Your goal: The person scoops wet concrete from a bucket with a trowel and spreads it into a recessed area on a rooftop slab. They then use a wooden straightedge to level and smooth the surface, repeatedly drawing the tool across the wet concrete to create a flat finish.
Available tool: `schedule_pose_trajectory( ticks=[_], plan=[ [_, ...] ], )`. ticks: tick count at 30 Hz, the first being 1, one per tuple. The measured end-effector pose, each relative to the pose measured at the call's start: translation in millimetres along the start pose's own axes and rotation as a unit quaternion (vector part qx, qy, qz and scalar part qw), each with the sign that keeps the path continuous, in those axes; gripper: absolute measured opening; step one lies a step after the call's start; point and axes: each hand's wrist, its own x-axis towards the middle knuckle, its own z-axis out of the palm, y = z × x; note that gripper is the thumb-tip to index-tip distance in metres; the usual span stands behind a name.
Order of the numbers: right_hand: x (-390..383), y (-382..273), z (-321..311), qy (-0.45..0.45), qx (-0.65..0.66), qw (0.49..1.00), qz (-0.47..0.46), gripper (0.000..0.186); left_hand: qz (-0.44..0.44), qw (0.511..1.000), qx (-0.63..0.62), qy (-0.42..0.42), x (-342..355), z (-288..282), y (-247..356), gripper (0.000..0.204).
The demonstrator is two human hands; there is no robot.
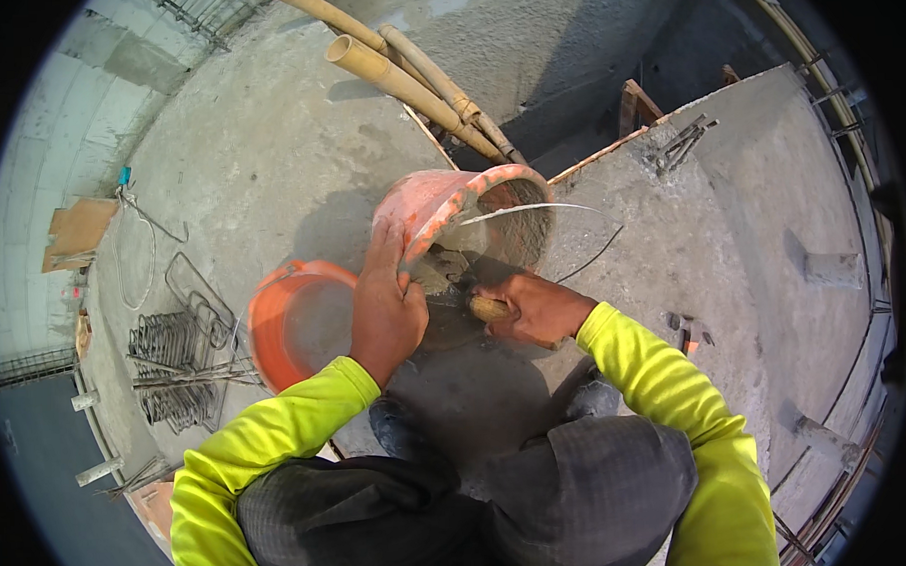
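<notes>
An orange bucket (415, 196), its walls smeared with cement, is tipped toward me with its mouth facing my knees. My left hand (389, 310) grips its rim on the left side, fingers along the outer wall. Wet grey mortar (440, 267) lies at the lower lip of the mouth. My right hand (539, 312) is closed around the wooden handle of a trowel (489, 307), whose dark blade reaches into the mortar and is partly hidden. A thin wire handle (535, 207) arches across the bucket's opening. Left of it stands a second orange bucket (271, 324) holding greyish liquid.
Bamboo poles (396, 80) lie beyond the tipped bucket, near a recess in the concrete floor. Bent steel stirrups (172, 368) are piled at left. Short rebar ends (683, 145) stick up at right. Stubby pipes (834, 270) stand along the right edge.
</notes>
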Motion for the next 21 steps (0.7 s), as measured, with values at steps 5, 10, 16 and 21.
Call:
schedule_pose_trajectory(
  ticks=[5, 10, 16, 21],
  plan=[
    [-9, 2, 20, -0.015, 0.475, 0.874, 0.101, 0.062, -0.041, 0.997, -0.048, 0.047, 1, 0, -8, 0.072],
    [-30, -15, 16, 0.028, 0.54, 0.84, 0.039, 0.063, -0.066, 0.992, -0.027, 0.107, 21, -21, -18, 0.058],
    [-81, -35, -24, 0.111, 0.533, 0.838, 0.038, 0.062, -0.083, 0.956, -0.14, 0.243, 56, -57, -27, 0.015],
    [-92, -14, -28, 0.191, 0.529, 0.821, 0.101, 0.062, -0.174, 0.922, -0.155, 0.308, 75, -89, -52, 0.017]
  ],
)
